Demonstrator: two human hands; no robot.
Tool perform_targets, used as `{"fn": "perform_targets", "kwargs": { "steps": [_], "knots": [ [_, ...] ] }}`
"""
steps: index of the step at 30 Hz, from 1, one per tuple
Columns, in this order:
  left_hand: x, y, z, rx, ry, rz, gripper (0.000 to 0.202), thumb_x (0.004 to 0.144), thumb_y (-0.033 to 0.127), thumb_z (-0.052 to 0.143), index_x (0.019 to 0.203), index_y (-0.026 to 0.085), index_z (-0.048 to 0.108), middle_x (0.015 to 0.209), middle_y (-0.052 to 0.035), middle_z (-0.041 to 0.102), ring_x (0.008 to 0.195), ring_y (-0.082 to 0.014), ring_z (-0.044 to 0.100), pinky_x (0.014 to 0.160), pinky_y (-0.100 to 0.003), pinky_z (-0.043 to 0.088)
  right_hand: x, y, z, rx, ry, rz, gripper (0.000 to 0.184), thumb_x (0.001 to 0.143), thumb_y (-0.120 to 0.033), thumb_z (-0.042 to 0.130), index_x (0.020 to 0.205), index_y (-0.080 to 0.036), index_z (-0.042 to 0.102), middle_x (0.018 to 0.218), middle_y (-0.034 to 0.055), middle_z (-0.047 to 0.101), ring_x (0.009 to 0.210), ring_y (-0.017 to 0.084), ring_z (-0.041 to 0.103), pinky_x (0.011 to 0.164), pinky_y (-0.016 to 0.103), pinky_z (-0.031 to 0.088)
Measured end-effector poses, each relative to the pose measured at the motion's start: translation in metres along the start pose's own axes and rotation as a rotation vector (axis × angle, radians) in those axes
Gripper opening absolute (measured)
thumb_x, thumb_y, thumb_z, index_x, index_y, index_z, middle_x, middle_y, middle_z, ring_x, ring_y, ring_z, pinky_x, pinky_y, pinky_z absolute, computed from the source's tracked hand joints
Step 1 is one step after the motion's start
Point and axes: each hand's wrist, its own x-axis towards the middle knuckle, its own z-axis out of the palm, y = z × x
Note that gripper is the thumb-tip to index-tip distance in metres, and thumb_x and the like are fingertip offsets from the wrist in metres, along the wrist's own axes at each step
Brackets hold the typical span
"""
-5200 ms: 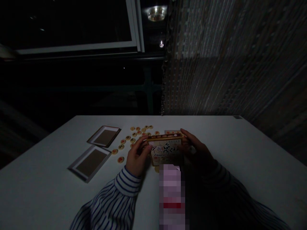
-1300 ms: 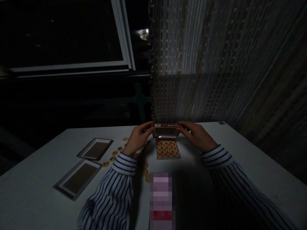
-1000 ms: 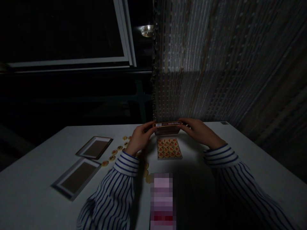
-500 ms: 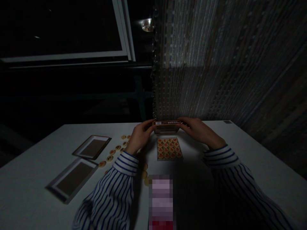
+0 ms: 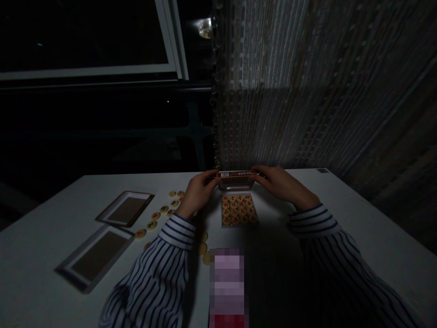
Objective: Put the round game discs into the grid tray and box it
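My left hand (image 5: 196,193) and my right hand (image 5: 282,186) both grip a brown box lid (image 5: 236,178), one at each end, held just above the white table (image 5: 358,237). Directly below and in front of the lid lies a square block of round yellow game pieces with red marks (image 5: 238,210), packed in rows. Loose yellow pieces (image 5: 160,213) lie scattered left of my left hand, and a few more (image 5: 204,248) lie by my left sleeve.
Two shallow rectangular trays (image 5: 124,208) (image 5: 94,257) lie at the left of the table. A beaded curtain (image 5: 307,82) hangs behind the table at the right. A dark window with a white frame (image 5: 170,41) is at the back left.
Earlier both hands held the closed printed box near me; now the lid is off and held farther away, with the packed pieces showing. In the last second the hands barely moved.
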Motion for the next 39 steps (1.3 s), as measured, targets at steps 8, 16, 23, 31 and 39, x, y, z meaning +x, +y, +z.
{"fn": "perform_targets", "kwargs": {
  "steps": [8,16,23,31,39],
  "knots": [
    [-0.0006,0.0026,-0.0017,0.044,-0.032,0.001,0.030,0.081,0.030,0.053,0.106,0.015,0.061,0.107,-0.0073,0.065,0.097,-0.0176,0.060,0.088,-0.030,0.045,0.0013,0.0016,0.0032,-0.034,-0.027,-0.003,0.031,0.090,-0.034,0.039,0.108,-0.017,0.058,0.098,0.0070,0.067,0.085,0.019,0.062,0.070,0.026,0.043],
    [-0.0019,-0.0015,-0.0013,0.107,-0.045,0.034,0.032,0.081,0.033,0.052,0.107,0.016,0.061,0.107,-0.0077,0.065,0.096,-0.0183,0.060,0.087,-0.031,0.045,0.0006,0.0033,0.0051,-0.040,-0.041,-0.009,0.033,0.090,-0.035,0.039,0.109,-0.016,0.058,0.102,0.0084,0.066,0.090,0.020,0.061,0.074,0.027,0.043],
    [-0.0019,-0.0011,-0.0019,0.115,-0.066,0.025,0.030,0.082,0.031,0.051,0.106,0.017,0.061,0.105,-0.0067,0.066,0.096,-0.0182,0.061,0.086,-0.031,0.046,0.0014,0.0034,0.0067,-0.045,-0.066,0.007,0.033,0.089,-0.034,0.040,0.109,-0.016,0.059,0.101,0.0092,0.066,0.090,0.020,0.061,0.075,0.027,0.043],
    [-0.0021,-0.0034,-0.0022,0.141,-0.080,0.041,0.030,0.082,0.034,0.049,0.105,0.017,0.061,0.106,-0.0067,0.066,0.097,-0.0191,0.060,0.087,-0.031,0.045,0.0012,0.0038,0.0072,-0.046,-0.087,-0.001,0.032,0.089,-0.034,0.040,0.106,-0.016,0.060,0.101,0.0092,0.066,0.089,0.020,0.061,0.073,0.027,0.043],
    [-0.0025,-0.0063,-0.0011,0.148,-0.091,0.054,0.030,0.082,0.034,0.050,0.105,0.018,0.061,0.104,-0.0060,0.066,0.096,-0.0189,0.060,0.085,-0.030,0.045,0.0011,0.0065,0.0085,-0.032,-0.097,0.003,0.033,0.088,-0.034,0.041,0.105,-0.015,0.060,0.103,0.0106,0.065,0.091,0.021,0.060,0.076,0.029,0.044]
  ]
}}
